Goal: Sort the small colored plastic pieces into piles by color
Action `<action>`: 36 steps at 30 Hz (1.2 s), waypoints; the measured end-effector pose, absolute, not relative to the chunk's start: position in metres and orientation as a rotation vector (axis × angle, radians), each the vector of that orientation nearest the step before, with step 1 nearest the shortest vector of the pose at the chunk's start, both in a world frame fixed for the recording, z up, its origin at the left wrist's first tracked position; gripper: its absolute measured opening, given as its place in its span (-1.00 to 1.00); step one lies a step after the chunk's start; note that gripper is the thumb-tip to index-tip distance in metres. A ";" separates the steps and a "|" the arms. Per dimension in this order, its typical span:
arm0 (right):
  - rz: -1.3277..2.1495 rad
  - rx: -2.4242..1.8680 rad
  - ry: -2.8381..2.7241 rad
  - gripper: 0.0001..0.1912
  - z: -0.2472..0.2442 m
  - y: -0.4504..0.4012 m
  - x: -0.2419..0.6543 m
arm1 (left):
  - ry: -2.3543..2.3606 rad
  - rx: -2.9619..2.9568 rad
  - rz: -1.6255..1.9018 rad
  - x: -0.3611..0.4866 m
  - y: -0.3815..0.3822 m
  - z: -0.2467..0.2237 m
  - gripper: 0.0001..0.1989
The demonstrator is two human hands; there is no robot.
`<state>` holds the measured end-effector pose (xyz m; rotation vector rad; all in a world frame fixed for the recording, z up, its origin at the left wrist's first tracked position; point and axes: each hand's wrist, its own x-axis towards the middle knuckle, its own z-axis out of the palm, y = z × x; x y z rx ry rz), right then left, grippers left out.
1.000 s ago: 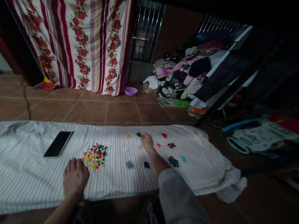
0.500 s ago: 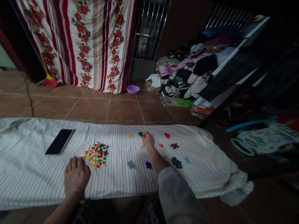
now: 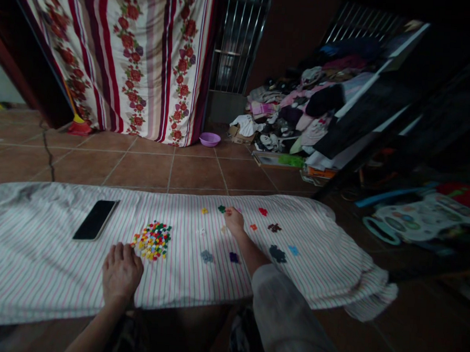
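Lying palm down on the striped cloth, my left hand has its fingers spread a little, beside a mixed heap of small coloured pieces. My right hand is over the cloth with its fingers pressed together, just right of the green pieces; whatever it holds, if anything, is too small to make out. Around it lie yellow, white, grey, purple, orange, red, brown, dark grey and light blue pieces.
A phone lies on the cloth at the left. Beyond the cloth's far edge, a purple basin stands on the tiled floor near a hanging curtain. Clothes are piled at the back right.
My right hand has shifted very slightly right, away from the green pieces, its fingers still together. My left hand keeps its place beside the heap. The view has tilted slightly.
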<state>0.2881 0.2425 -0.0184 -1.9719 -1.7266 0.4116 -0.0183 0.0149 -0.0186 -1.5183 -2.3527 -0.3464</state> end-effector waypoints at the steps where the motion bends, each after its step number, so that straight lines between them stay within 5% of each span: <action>1: 0.423 -1.954 -1.727 -0.69 -0.018 0.242 0.289 | -2.350 -1.517 -0.342 -0.019 0.015 -0.019 -0.67; 17: 0.470 -1.713 -1.770 -0.65 -0.006 0.235 0.274 | -2.371 -1.507 -0.382 -0.020 0.016 -0.023 -0.65; 28: 0.711 -1.253 -2.128 -0.69 -0.016 0.166 0.179 | -2.396 -1.503 -0.471 -0.020 0.016 -0.020 -0.65; 36: 0.673 -1.378 -2.354 -0.68 -0.014 0.135 0.126 | -2.398 -1.496 -0.537 -0.020 0.016 -0.019 -0.65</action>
